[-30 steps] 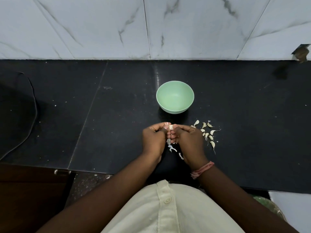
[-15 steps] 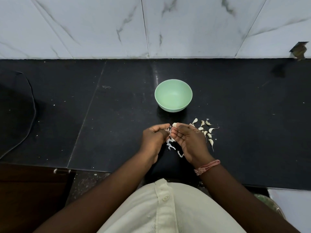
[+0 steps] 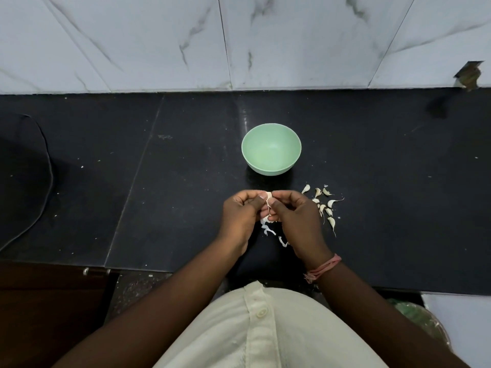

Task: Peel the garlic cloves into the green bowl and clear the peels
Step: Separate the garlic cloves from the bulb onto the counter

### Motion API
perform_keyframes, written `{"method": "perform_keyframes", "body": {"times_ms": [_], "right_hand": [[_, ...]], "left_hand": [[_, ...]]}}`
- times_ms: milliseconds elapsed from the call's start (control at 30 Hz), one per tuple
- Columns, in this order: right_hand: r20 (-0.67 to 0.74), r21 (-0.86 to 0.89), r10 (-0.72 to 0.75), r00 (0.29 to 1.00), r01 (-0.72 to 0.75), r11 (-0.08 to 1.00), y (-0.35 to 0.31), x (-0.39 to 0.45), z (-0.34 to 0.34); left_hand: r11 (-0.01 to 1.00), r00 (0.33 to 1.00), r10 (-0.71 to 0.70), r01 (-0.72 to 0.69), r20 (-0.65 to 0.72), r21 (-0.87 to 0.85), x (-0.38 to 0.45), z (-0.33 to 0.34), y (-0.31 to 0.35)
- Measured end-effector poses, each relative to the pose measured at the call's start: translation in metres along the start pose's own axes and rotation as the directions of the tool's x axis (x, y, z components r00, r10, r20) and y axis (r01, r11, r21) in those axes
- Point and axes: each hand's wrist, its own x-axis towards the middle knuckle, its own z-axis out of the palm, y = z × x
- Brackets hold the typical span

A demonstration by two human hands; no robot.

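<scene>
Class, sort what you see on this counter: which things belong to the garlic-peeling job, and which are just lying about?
Part of the job:
- garlic clove pinched between left hand and right hand
- green bowl, with no cloves in it
- unpeeled cloves right of the hands
- peels on the counter

Just lying about:
- black cable, far left
- scattered crumbs

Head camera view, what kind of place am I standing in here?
Most likely a home kitchen: a dark stone counter runs along a marble-tiled wall, with a green bowl and loose garlic cloves set out for peeling.
</scene>
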Motion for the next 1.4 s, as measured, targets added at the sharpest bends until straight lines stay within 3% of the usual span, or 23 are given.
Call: {"method": "perform_keyframes", "body": {"times_ms": [133,367,567,933,1200,1400], "right_hand": [[0.011,-0.096,-0.099,0.995,0.099,0.990,0.000,-0.001,0.001],[0.012,-0.223,-0.120,0.993,0.120,0.967,-0.009,0.002,-0.010],[-0.016,-0.380,-0.176,0.984,0.157,0.912,-0.011,0.003,-0.001],[0.034,-0.464,-0.199,0.979,0.192,0.865,-0.007,0.008,-0.002],[0.148,-0.527,-0.345,0.927,0.369,0.766,-0.005,-0.001,0.000],[0.147,-0.545,-0.357,0.922,0.377,0.749,0.001,-0.003,-0.001]], "left_hand": [[1.000,1.000,0.010,-0.010,0.026,0.005,0.000,0.002,0.000],[0.999,0.994,0.037,-0.035,0.103,-0.022,-0.004,0.002,0.001],[1.000,1.000,0.029,-0.029,-0.012,0.000,0.000,0.007,-0.001],[0.995,0.998,-0.067,0.068,0.016,-0.069,-0.003,0.003,0.012],[0.988,0.991,-0.132,0.135,0.031,-0.080,-0.002,-0.009,0.015],[0.987,0.988,-0.152,0.153,0.015,-0.056,-0.003,-0.010,0.009]]}}
